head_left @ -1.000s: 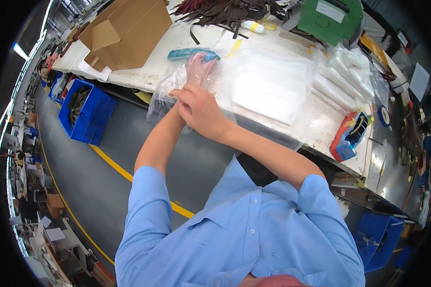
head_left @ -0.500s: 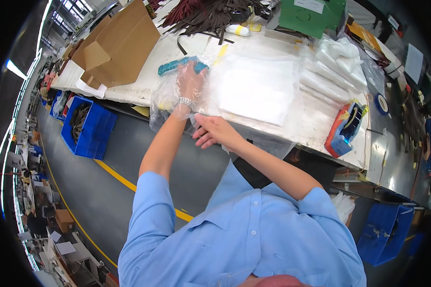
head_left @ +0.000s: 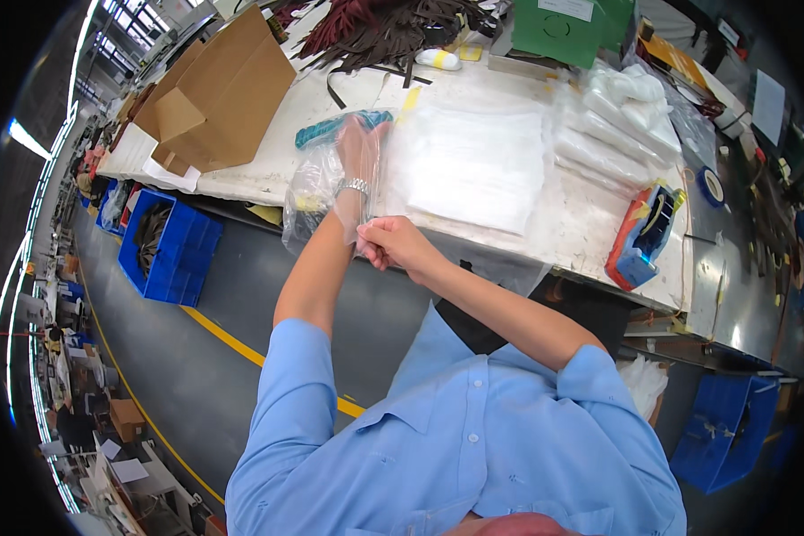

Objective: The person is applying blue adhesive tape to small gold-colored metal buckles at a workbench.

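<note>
Looking down on one white table point(head_left: 581, 237), spread right across the top. Then blue bins: two big ones, first bin point(head_left: 174, 268) on the floor to the left with dark strips inside, second bin point(head_left: 724, 429) low at the right. Up on the table, one open carton point(head_left: 232, 98) at the left, tipped at an angle, and one green case point(head_left: 558, 31) at the far edge. One heap of dark strips point(head_left: 402, 36) beside that, too tangled to count. Now one stack of white sheets point(head_left: 478, 165) in the middle, and just right of it a pile of folded plastic point(head_left: 612, 134), number impossible to tell.

And here, left of the sheets, one clear bag point(head_left: 308, 196), crumpled at the table's near edge! Two hands at it: left hand point(head_left: 359, 152) reaching under the film to one teal bundle point(head_left: 317, 129), thumb apart; cannot tell about any grip. Right hand point(head_left: 397, 243) just below the left wrist, thumb and fingers pinched tight on the bag's edge. Over to the right, one tape dispenser point(head_left: 648, 237), one blue tape roll point(head_left: 710, 186). Smallest of all, one silver bracelet point(head_left: 354, 186) on the left wrist.
</note>
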